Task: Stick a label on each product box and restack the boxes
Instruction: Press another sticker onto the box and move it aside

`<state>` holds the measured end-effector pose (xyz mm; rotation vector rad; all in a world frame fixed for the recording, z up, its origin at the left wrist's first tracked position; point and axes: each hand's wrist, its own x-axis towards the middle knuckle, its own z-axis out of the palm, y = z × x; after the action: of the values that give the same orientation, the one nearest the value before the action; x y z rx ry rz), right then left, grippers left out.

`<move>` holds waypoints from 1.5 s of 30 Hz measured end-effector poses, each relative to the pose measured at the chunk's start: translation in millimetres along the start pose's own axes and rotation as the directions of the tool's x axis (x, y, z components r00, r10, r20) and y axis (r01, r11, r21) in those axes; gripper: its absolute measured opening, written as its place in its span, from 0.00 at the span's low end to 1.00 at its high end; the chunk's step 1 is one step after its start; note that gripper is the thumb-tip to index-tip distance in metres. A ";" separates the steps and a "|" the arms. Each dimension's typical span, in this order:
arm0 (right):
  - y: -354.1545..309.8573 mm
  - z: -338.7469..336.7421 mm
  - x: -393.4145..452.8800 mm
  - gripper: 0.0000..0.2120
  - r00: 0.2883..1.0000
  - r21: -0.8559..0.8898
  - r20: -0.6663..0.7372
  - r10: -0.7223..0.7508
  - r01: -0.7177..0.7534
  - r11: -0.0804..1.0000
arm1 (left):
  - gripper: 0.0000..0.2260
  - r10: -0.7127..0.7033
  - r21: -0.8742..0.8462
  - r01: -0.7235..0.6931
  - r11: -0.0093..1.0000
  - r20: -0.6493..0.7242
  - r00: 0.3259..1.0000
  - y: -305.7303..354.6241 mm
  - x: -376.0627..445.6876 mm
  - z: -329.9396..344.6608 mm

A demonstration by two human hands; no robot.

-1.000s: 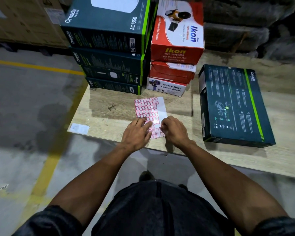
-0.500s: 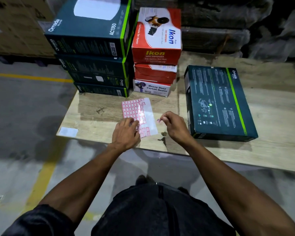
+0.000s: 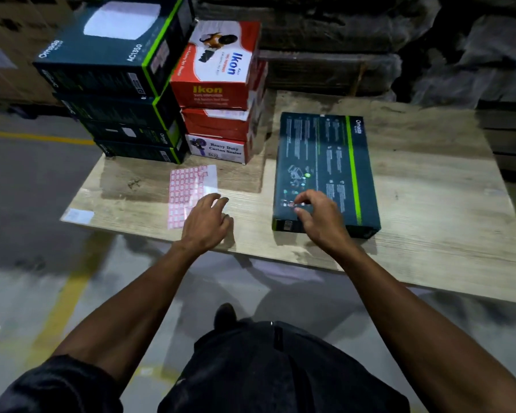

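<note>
Right hand (image 3: 319,217) now over teal box (image 3: 325,162), pinching small label (image 3: 297,208), left hand (image 3: 204,223) lifted, fingers relaxed

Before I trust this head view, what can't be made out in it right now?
- Small pink label in the right hand: tiny, so whether it already touches the flat dark teal box is unclear.
- Near end of the pink label sheet: covered by the left hand.
- Fine print on the teal box: blurred.
- Top box of the dark teal stack: cut by the upper edge.
</note>
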<state>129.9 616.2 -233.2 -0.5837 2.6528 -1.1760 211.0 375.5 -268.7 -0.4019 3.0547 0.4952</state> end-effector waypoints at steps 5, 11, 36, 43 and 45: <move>41.9 -32.7 -14.3 0.04 1.000 -0.082 -0.005 -0.017 0.017 0.997 | 0.21 0.071 -0.120 -0.079 0.990 -0.074 0.995 67.4 -13.9 13.8; 68.9 -50.6 -17.3 0.02 0.997 -0.132 0.042 -0.061 0.066 0.989 | 0.22 0.232 -0.052 -0.238 0.970 -0.100 0.968 119.7 -18.7 31.4; 67.9 -36.9 -9.5 0.07 0.997 -0.397 0.066 -0.051 0.073 0.915 | 0.19 0.119 0.004 -0.119 0.993 -0.125 0.985 158.0 0.5 56.0; 68.4 -33.2 -8.2 0.07 0.998 -0.417 0.055 -0.042 0.061 0.907 | 0.16 0.098 0.016 -0.097 0.995 -0.148 0.984 160.5 2.5 57.0; 68.5 -32.5 -8.2 0.07 0.998 -0.423 0.048 -0.044 0.060 0.904 | 0.16 0.093 0.023 -0.090 0.996 -0.152 0.984 161.2 3.3 57.5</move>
<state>107.9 683.2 -262.3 -0.7373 2.8885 -0.5805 165.5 540.4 -273.9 -0.3137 3.2352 0.4642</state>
